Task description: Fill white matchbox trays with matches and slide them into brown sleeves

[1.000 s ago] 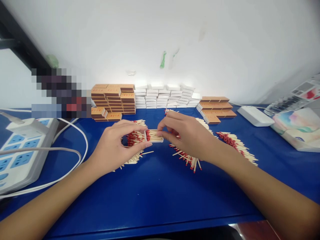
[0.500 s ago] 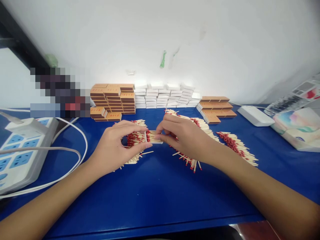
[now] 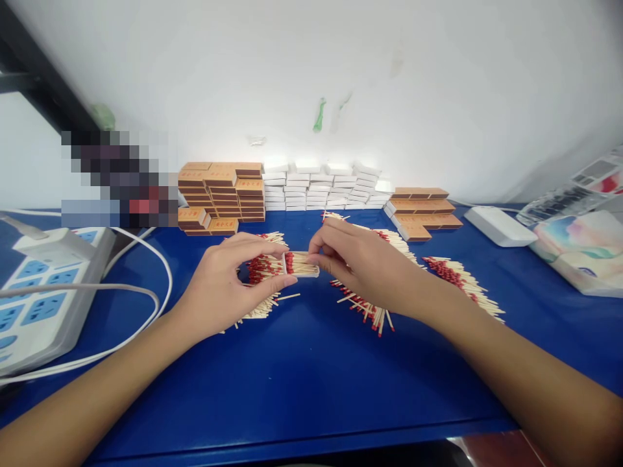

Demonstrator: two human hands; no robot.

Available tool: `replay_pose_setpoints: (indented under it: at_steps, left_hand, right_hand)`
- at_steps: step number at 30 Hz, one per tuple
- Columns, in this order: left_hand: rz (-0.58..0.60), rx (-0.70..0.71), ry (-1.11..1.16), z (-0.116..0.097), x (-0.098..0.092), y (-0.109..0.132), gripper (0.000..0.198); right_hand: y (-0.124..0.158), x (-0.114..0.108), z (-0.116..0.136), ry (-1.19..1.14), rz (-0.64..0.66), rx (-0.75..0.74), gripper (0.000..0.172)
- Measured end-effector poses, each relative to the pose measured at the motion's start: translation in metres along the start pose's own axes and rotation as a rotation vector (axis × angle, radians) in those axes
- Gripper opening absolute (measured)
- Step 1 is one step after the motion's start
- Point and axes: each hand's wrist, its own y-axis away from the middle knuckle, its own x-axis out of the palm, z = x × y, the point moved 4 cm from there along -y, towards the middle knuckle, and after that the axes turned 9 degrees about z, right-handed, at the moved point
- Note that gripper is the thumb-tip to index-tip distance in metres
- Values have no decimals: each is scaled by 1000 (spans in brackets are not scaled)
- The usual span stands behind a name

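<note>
Left hand [image 3: 221, 285] and right hand [image 3: 363, 263] both pinch a small white cardboard tray of red-tipped wooden matches [image 3: 300, 264] at mid-table, loose red-tipped matchstick heaps [image 3: 370, 308] lying beside them on the blue tabletop [image 3: 311, 370], with stacked tan and white matchboxes [image 3: 221, 194] at the far edge.

The inner tray [image 3: 300, 264] is thin white matt card; the matches [image 3: 460, 279] are pale bare wood with dull red heads. The bench [image 3: 311, 376] top is smooth blue with a faint sheen. The sleeves [image 3: 221, 194] at its far edge are matt orange-brown card, the power strip [image 3: 43, 298] glossy white plastic
</note>
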Motion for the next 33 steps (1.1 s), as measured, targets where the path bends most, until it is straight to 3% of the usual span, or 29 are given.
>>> replay_pose_setpoints:
  at_steps: [15, 25, 33]
  left_hand:
    - [13, -24, 0, 0, 0, 0, 36]
    - [6, -3, 2, 0, 1, 1, 35]
    - [12, 3, 14, -2, 0, 1, 32]
  right_hand:
    - [5, 1, 7, 63, 47, -118, 22]
    - [3, 0, 8, 95, -69, -80, 13]
    - [4, 0, 5, 95, -42, -58, 13]
